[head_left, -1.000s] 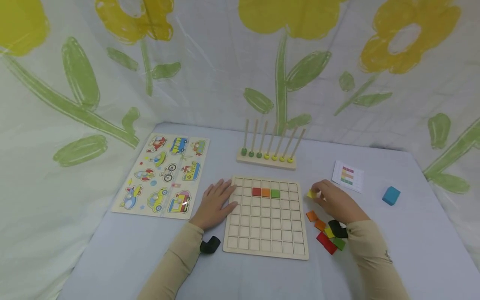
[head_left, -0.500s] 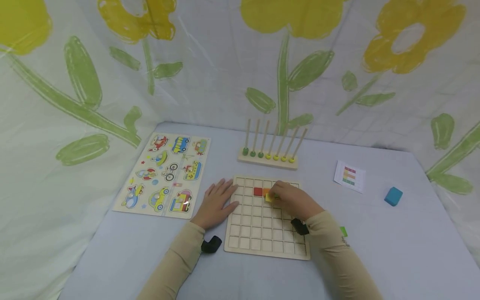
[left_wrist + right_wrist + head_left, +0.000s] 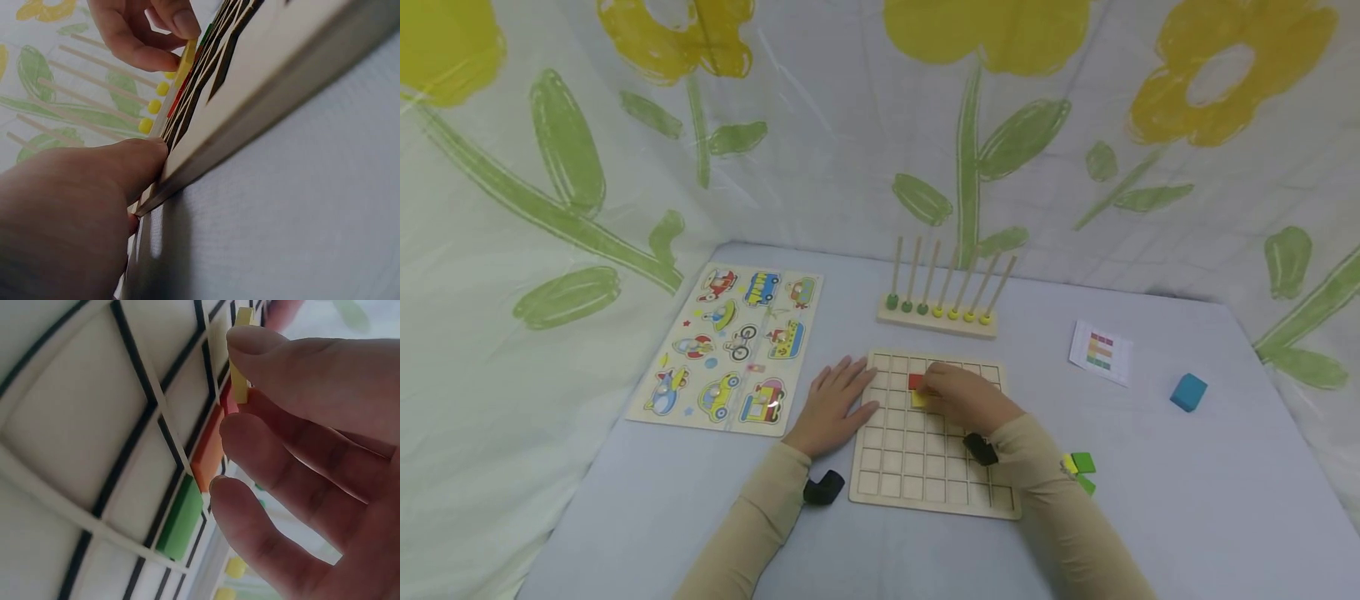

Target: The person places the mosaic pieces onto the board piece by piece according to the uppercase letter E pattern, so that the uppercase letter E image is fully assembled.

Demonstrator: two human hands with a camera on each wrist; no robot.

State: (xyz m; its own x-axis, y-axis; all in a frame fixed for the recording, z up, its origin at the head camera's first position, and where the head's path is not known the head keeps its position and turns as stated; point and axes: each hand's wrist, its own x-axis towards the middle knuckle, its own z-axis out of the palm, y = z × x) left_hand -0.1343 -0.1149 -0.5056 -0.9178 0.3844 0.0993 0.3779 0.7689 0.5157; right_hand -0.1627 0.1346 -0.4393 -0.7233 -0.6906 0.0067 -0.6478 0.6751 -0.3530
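Note:
In the head view my right hand (image 3: 966, 398) is over the upper part of a wooden grid board (image 3: 891, 439), pinching a yellow square tile (image 3: 919, 401) between thumb and fingers. The tile stands on edge close over the grid, as the right wrist view shows. A red tile (image 3: 915, 381), an orange tile (image 3: 208, 450) and a green tile (image 3: 181, 519) lie in a row in the board's cells; my right hand hides part of that row from the head camera. My left hand (image 3: 830, 408) rests at the board's left edge with fingers extended, thumb on the rim.
Loose green tiles (image 3: 1083, 462) and a yellow tile (image 3: 1068, 464) lie right of the board, partly behind my sleeve. Farther right are a printed pattern card (image 3: 1116, 367) and a blue block (image 3: 1188, 392). A pegged bead stand (image 3: 936, 322) is behind; a vehicle puzzle (image 3: 647, 416) lies left.
My right hand has carried the yellow tile from the loose tiles at the right onto the board, then slightly left to just below the red tile. My left hand has stayed in place.

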